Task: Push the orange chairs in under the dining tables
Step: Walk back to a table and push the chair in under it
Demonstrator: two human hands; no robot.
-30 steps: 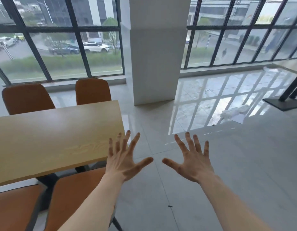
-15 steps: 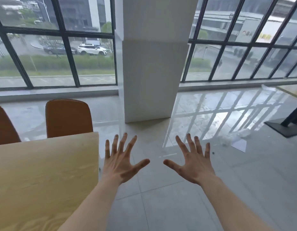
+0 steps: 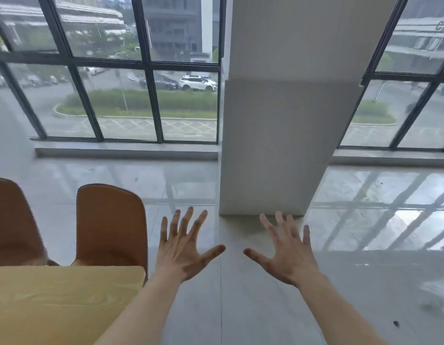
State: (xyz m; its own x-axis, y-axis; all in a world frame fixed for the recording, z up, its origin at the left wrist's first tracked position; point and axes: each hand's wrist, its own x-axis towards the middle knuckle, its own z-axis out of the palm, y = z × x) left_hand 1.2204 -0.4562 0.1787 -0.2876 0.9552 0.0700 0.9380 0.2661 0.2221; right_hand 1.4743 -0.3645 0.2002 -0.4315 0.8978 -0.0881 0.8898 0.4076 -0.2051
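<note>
Your left hand (image 3: pixel 183 255) and right hand (image 3: pixel 288 255) hover with fingers (image 3: pixel 177 220) spread, holding nothing, past the table (image 3: pixel 61 300) corner; two chairs (image 3: pixel 111 225) at its far edge appear tucked in, others being out of view.

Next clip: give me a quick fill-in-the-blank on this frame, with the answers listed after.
1. Both the left hand and the right hand are open and hold ____.
2. The two chairs beyond the wooden table are ____ in colour.
3. Straight ahead, between the windows, stands a white ____.

Answers: nothing; orange; pillar
</note>
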